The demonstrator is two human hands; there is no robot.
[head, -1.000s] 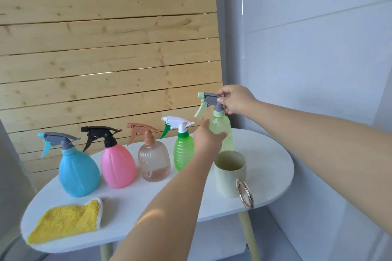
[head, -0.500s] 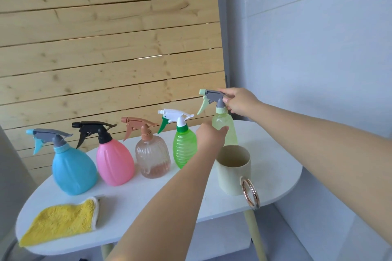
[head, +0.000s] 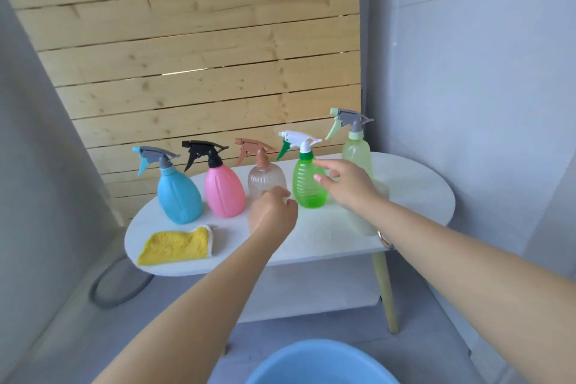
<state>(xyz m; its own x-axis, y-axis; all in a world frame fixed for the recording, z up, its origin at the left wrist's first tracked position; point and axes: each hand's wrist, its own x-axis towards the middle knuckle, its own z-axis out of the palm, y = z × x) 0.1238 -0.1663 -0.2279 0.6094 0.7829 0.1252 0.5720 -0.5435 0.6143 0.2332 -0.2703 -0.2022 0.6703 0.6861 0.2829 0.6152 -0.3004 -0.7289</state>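
Since both hands hover right by the green ribbed spray bottle point(head: 306, 190), the step in hand reads as grasping it. The best way, by my judgement, is for one hand to steady the belly low while the other takes the neck under the white trigger head point(head: 300, 139). Then lift straight up so the neighbours don't get knocked.

Head view:
- **Bottle:** it stands upright on the white desk point(head: 414, 190), between the clear ribbed bottle with brown trigger point(head: 265, 176) and the tall pale-green bottle point(head: 357, 153). It is near both.
- **Right hand point(head: 349, 188):** just beside the bottle's right flank, palm down. The fingers point(head: 325, 164) are spread and straight, gripping nothing. The thumb tip overlaps the bottle's edge, and contact is unclear.
- **Left hand point(head: 271, 215):** low in front, between the clear bottle and the green one. The fingers are loosely cupped and hold nothing. I cannot tell if they touch the clear bottle.
- **Arms:** both forearms are stretched forward.
- **Risk:** the pale mug point(head: 363, 224) is blurred behind the right wrist, and a careless pull back could clip it.
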